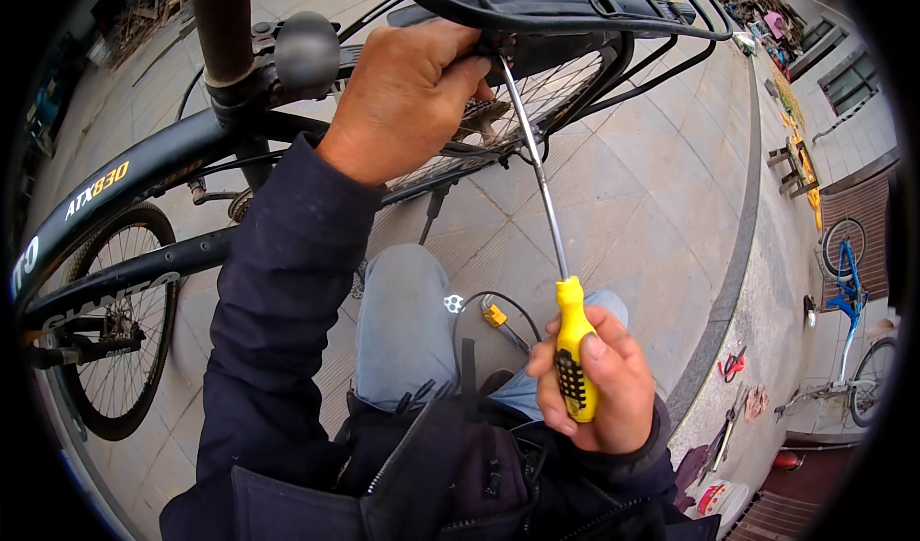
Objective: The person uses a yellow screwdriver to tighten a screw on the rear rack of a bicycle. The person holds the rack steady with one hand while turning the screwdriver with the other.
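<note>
A black bicycle (pixel 144 162) stands across the upper left, with its rear rack (pixel 613 23) over the rear wheel. My right hand (pixel 609 378) is wrapped round the yellow-and-black handle of a long screwdriver (pixel 540 172). The steel shaft slants up and away, and its tip meets a small dark fitting under the rack's near end. Right beside that tip, my left hand (pixel 412 95) is closed with thumb and fingers pinched at the fitting. Its fingertips are partly hidden, so what they hold cannot be made out.
Between my knees lies a tool with a yellow part (pixel 494 316). On the stone ledge at right are red-handled pliers (pixel 733 364), long metal tools (pixel 725 436) and a white bucket (pixel 721 501). A blue bicycle (pixel 848 292) stands at the far right, near a small wooden bench (pixel 791 167).
</note>
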### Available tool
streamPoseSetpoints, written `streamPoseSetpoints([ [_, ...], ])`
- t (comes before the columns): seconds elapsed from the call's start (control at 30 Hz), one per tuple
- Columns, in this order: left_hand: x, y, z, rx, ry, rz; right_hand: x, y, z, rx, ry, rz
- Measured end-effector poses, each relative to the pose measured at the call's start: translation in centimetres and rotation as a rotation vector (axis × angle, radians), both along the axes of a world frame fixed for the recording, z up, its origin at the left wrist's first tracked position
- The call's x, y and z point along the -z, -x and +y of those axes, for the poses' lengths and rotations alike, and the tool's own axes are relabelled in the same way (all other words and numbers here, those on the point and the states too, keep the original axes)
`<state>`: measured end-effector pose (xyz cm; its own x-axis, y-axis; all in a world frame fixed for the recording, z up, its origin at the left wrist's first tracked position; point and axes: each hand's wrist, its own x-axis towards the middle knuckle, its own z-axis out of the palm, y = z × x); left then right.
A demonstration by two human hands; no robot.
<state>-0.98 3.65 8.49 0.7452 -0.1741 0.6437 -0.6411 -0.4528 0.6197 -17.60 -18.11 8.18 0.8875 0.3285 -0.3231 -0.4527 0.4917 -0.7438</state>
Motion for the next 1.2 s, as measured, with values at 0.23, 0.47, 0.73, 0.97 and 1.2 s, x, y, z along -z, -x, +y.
streamPoseSetpoints([
  [0.23, 0.1, -0.1, 0.0, -0.018, -0.057, -0.038, -0.3, 0.5, 0.7, 0.040, 0.317, -0.113],
  [0.47, 0.1, -0.1, 0.0, -0.005, -0.038, -0.033, -0.4, 0.2, 0.4, 0.008, 0.019, 0.060],
  [0.73, 0.0, -0.2, -0.1, 0.009, 0.028, 0.089, 0.7, -0.2, -0.6, -0.105, -0.433, 0.215],
  [0.97, -0.2, -0.1, -0.4, 0.036, 0.088, 0.121, -0.7, 1.0, 0.4, 0.061, 0.241, -0.074],
  [1.2, 0.0, -0.1, 0.0, 0.008, 0.047, 0.127, -0.9, 0.9, -0.1, 0.119, 0.489, -0.130],
])
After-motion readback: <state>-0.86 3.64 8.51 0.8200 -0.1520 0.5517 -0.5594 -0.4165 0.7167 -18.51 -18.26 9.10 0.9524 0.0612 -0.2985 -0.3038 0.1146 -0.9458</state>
